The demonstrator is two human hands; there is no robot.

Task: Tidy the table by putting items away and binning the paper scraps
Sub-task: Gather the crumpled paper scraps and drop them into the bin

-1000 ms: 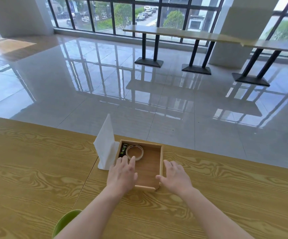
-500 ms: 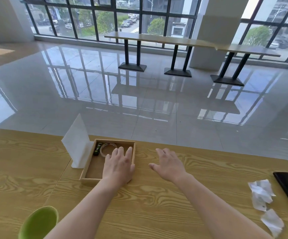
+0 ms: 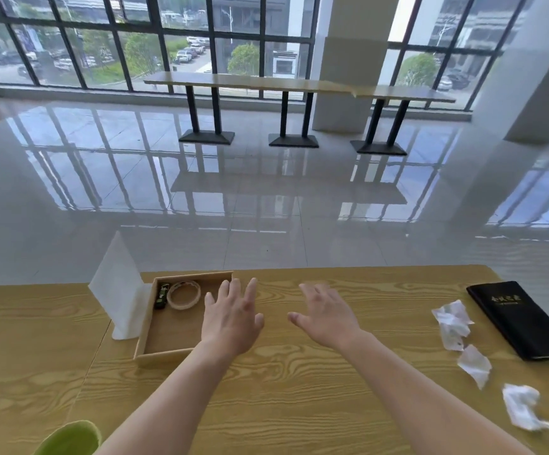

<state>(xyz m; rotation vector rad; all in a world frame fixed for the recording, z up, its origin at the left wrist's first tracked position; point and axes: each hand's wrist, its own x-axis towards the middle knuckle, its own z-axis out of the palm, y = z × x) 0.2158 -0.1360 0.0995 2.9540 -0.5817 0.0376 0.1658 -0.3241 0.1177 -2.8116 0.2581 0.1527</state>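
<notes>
Hands extend forward over the wooden table [image 3: 299,405], palms down, fingers spread and holding nothing. Left hand [image 3: 230,320] overlaps the right-hand wall of the wooden tray [image 3: 150,326]; whether it touches that wall cannot be told. Right hand [image 3: 327,316] sits over bare tabletop just beside the left, thumb pointing toward it, apart from every object.

Tray contents lie at its far end: a tape ring [image 3: 183,294] and a small dark item [image 3: 161,295] side by side. A white napkin stand [image 3: 118,290] rises against the tray's left wall.

Paper scraps [image 3: 453,323] lie in a loose line near the table's right side, well apart from the right hand, with bare wood between. A black folder [image 3: 522,318] lies just beyond them by the right edge. A green bin [image 3: 69,438] shows at the near left, below the left forearm.
</notes>
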